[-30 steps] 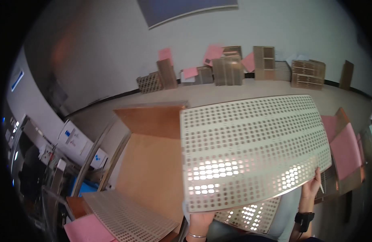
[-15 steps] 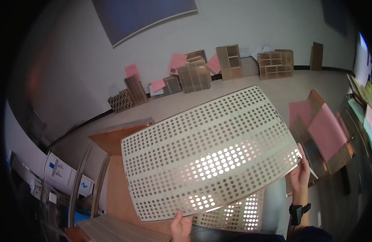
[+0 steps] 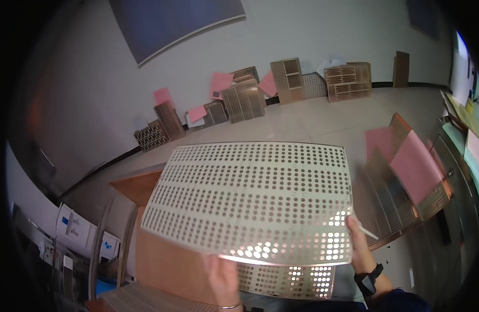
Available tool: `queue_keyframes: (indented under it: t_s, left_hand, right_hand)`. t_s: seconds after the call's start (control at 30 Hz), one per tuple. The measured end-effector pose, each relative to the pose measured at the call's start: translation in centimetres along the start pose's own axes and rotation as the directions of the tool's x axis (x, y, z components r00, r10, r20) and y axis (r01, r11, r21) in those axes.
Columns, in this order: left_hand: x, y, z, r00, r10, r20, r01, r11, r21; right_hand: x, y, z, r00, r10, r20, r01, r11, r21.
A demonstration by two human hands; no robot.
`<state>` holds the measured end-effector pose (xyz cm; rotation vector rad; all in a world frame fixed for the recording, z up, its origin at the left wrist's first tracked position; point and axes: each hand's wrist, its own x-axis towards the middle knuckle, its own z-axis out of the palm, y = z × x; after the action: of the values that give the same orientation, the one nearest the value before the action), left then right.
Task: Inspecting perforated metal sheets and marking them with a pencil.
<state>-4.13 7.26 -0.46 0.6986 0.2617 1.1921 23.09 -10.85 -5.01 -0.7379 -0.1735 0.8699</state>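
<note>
A pale circuit board panel [image 3: 250, 192], covered in rows of round metallic dots, is held up in front of me with its near edge low. My right hand [image 3: 360, 244] grips its right edge, and a thin white pen-like stick [image 3: 368, 231] juts out from that hand. At the near edge, left of the middle, my left hand [image 3: 222, 278] holds the panel; motion smears its fingers. Below the held panel lies a second dotted panel [image 3: 281, 283], partly covered by it. Light glares off the dots near the lower right corner.
A brown board surface [image 3: 166, 260] lies beneath, beside metal rails [image 3: 101, 234]. Another dotted panel [image 3: 146, 299] sits at the lower left. To the right stand upright panels [image 3: 387, 192] with pink sheets [image 3: 417, 169]. More panels [image 3: 243, 101] lean along the far wall.
The held panel has turned clockwise, and its far edge has dropped to run nearly level. My right hand has come left and lower; my left hand has shifted slightly left.
</note>
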Motion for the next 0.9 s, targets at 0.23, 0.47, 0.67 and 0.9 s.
queue_keyframes:
  t_s: [0.23, 0.47, 0.67, 0.9]
  left_hand:
    - [-4.6, -5.2, 3.0, 0.944, -0.321, -0.074, 0.325, 0.945, 0.049]
    - [-5.3, -0.9, 1.3, 0.977, -0.072, -0.198, 0.1, 0.986, 0.135]
    - [-5.5, 2.4, 1.7, 0.919, 0.036, -0.393, 0.056, 0.974, 0.22]
    - [-5.4, 3.6, 2.0, 0.918, 0.011, -0.396, 0.047, 0.99, 0.135]
  right_hand:
    - [-1.6, 6.8, 6.6, 0.976, 0.192, 0.099, -0.205, 0.969, 0.14]
    - [3.3, 7.0, -1.9, 0.925, 0.181, 0.334, -0.272, 0.929, 0.251]
    - [4.2, 1.0, 3.3, 0.996, -0.053, 0.077, 0.056, 0.998, -0.033]
    - [3.5, 1.4, 3.4, 0.997, -0.048, 0.058, 0.056, 0.989, -0.134]
